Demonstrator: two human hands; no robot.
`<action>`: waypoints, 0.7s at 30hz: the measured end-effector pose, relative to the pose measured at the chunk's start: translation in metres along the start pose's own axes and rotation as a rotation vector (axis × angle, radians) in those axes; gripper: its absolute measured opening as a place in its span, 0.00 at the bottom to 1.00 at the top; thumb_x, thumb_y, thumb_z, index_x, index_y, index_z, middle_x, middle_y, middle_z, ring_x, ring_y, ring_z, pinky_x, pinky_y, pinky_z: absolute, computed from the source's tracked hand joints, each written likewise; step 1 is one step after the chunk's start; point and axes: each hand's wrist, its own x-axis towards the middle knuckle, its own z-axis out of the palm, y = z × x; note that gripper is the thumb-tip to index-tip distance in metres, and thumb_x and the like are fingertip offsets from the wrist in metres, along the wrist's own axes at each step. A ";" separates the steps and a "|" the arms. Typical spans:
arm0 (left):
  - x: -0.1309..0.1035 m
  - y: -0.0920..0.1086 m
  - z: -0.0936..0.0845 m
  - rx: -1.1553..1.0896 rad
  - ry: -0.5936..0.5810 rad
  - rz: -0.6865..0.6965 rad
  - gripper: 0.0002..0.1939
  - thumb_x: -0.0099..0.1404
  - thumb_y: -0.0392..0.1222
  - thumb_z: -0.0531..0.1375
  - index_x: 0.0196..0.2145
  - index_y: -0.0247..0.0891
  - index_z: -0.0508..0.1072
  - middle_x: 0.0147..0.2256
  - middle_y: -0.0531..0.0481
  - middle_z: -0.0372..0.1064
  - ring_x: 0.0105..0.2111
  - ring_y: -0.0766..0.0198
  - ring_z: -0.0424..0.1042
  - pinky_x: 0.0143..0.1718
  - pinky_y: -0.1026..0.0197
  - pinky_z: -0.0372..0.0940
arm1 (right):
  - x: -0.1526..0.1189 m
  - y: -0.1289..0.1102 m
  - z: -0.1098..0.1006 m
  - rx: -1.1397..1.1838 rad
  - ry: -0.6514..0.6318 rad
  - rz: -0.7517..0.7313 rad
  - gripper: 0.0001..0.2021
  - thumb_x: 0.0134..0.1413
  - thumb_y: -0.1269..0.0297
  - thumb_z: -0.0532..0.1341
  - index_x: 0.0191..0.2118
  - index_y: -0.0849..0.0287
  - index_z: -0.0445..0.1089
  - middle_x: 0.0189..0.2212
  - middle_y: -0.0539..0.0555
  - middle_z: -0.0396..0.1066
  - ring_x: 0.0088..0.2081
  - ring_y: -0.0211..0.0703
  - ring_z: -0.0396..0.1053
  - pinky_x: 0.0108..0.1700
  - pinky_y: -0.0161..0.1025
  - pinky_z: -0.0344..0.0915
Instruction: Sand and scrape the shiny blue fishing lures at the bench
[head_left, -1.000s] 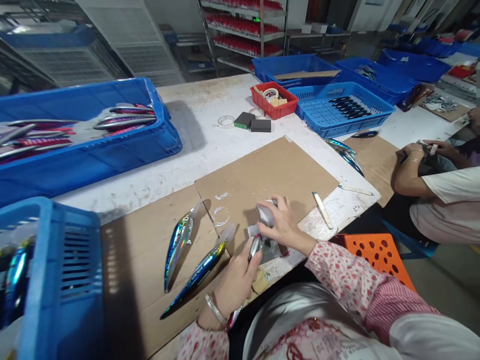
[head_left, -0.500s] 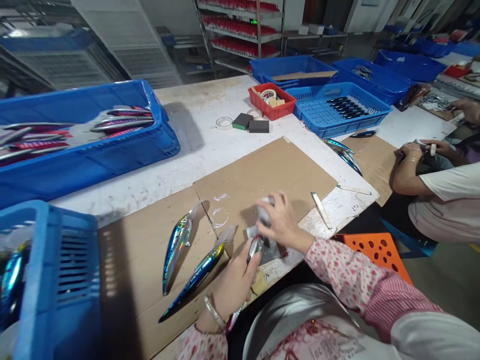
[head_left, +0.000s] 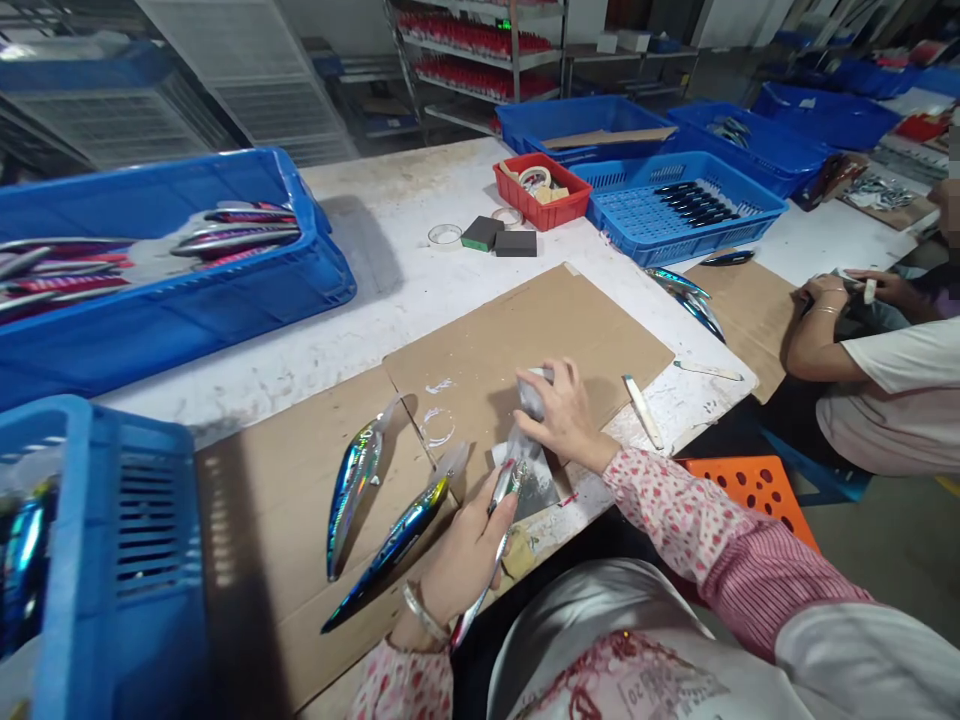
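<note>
My left hand [head_left: 466, 550] is closed around a silver-and-red fishing lure [head_left: 508, 482]. The lure's clear lip points away from me, and its tail runs out below the palm. My right hand [head_left: 568, 418] grips a small grey block [head_left: 534, 393] just beyond the lip; whether the two touch I cannot tell. Under the lure a dark grey sheet [head_left: 541, 493] lies at the table's near edge. To the left, a blue-green fishing lure [head_left: 352, 490] and a longer blue lure with a yellow-green head [head_left: 397, 540] rest on cardboard [head_left: 300, 520].
A large blue bin [head_left: 330, 250] of lures stands back left, with a blue basket [head_left: 142, 450] nearer. Dark sanding blocks [head_left: 516, 244], a red tray [head_left: 551, 210] and a blue crate [head_left: 637, 235] sit farther back. A white-handled knife [head_left: 643, 412] lies right; a co-worker [head_left: 892, 390] sits beyond.
My right hand has shifted slightly away from me with the grey block. The lure in my left hand has turned, showing more of its head and tail.
</note>
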 end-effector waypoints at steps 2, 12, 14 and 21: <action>0.000 -0.001 0.000 -0.006 -0.016 0.013 0.37 0.66 0.60 0.45 0.67 0.40 0.46 0.18 0.58 0.54 0.14 0.68 0.57 0.14 0.65 0.57 | 0.000 0.000 0.001 0.039 -0.027 -0.026 0.26 0.50 0.58 0.64 0.56 0.55 0.67 0.51 0.60 0.57 0.54 0.55 0.53 0.57 0.50 0.56; -0.002 0.001 0.000 0.017 0.003 0.004 0.37 0.67 0.60 0.43 0.67 0.41 0.45 0.19 0.56 0.58 0.14 0.67 0.58 0.15 0.63 0.59 | -0.002 -0.006 0.008 0.053 -0.059 0.032 0.26 0.51 0.57 0.64 0.57 0.53 0.66 0.51 0.59 0.58 0.53 0.53 0.54 0.56 0.49 0.58; -0.001 0.000 0.000 0.007 0.005 0.010 0.36 0.67 0.60 0.43 0.67 0.41 0.46 0.20 0.56 0.57 0.14 0.67 0.58 0.15 0.63 0.59 | 0.003 -0.004 0.010 0.051 -0.066 0.054 0.25 0.51 0.56 0.64 0.56 0.53 0.67 0.50 0.58 0.58 0.53 0.52 0.55 0.56 0.47 0.59; 0.000 -0.005 0.006 0.193 0.134 0.036 0.34 0.67 0.58 0.43 0.66 0.39 0.51 0.24 0.51 0.67 0.18 0.61 0.67 0.20 0.59 0.65 | 0.045 0.014 0.005 0.026 0.106 0.197 0.27 0.50 0.57 0.64 0.57 0.53 0.66 0.50 0.58 0.58 0.51 0.53 0.56 0.55 0.47 0.59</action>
